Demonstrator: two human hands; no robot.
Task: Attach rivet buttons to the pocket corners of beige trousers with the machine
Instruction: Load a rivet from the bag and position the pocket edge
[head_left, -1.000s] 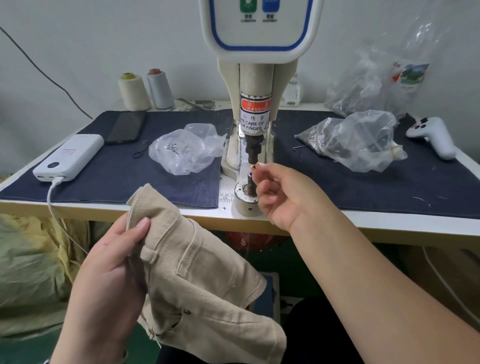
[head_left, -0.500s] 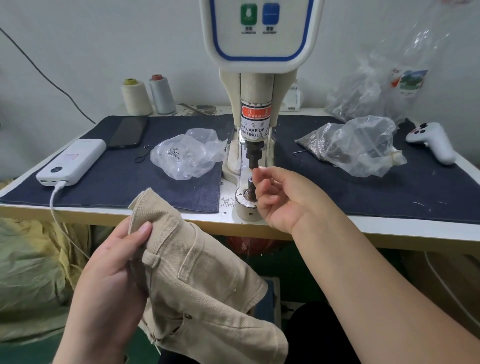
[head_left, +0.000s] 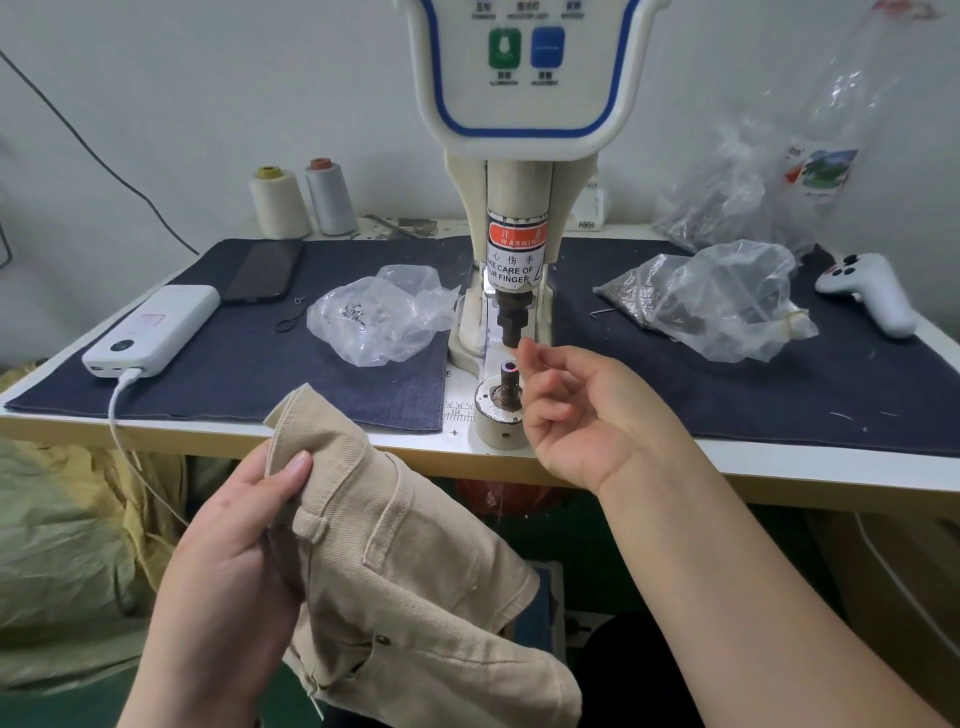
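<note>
Withdrawing from the dark metal lower die post (head_left: 508, 375), the right hand (head_left: 582, 415) is hanging loosely curled and empty beside it, while the left hand (head_left: 234, 551) is gripping the beige twill trousers (head_left: 415, 582) below the table edge, presumably ready to present a pocket corner.

The left hand (head_left: 228, 561) grips the folded beige twill trousers (head_left: 395, 571) below the white worktop (head_left: 779, 467), thumb pressed on the waistband corner. The right hand (head_left: 587, 410), fingers loosely curled and palm up, is just beside the dark lower die post (head_left: 508, 382) of the cream rivet machine (head_left: 519, 208). A small metal rivet (head_left: 383, 640) shows on a pocket corner.
</note>
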